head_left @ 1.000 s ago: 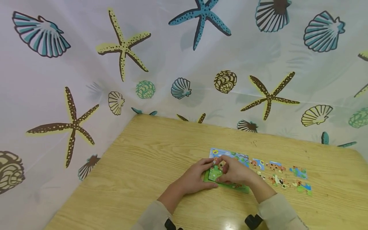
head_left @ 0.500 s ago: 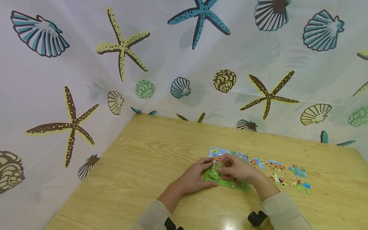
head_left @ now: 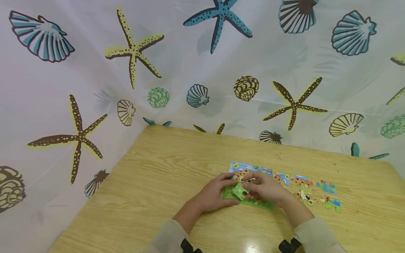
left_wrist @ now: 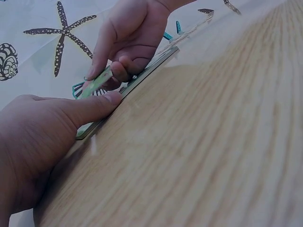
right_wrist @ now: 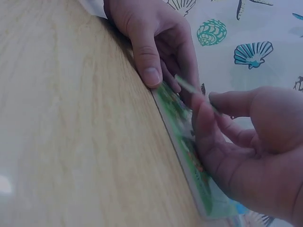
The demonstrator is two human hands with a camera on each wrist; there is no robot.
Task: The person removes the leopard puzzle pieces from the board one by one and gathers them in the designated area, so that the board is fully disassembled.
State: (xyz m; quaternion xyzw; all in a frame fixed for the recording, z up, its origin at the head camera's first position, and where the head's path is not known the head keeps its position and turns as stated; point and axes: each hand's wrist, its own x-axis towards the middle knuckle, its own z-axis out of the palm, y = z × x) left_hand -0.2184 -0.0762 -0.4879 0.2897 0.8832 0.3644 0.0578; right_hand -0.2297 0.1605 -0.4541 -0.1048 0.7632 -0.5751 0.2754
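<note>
A jigsaw puzzle board (head_left: 264,205) with a green and blue animal picture lies flat on the table. My right hand (head_left: 265,188) pinches a green puzzle piece (head_left: 240,191) between thumb and fingers, tilted over the board's left part. In the left wrist view the same piece (left_wrist: 98,84) shows edge-on, raised above the board at a slant. Along the board's left side rests my left hand (head_left: 213,193), its thumb straight at the near corner and its fingers on the far part of that edge. The right hand covers much of the picture's middle.
To the right of the board lie several loose puzzle pieces (head_left: 327,187) in two rough rows on the wooden table (head_left: 177,161). A white curtain (head_left: 177,63) printed with shells and starfish hangs behind the table and on its left.
The green piece has come up off the board's left part and turned in my right hand, which has shifted slightly right. My left hand has stayed at the board's left edge.
</note>
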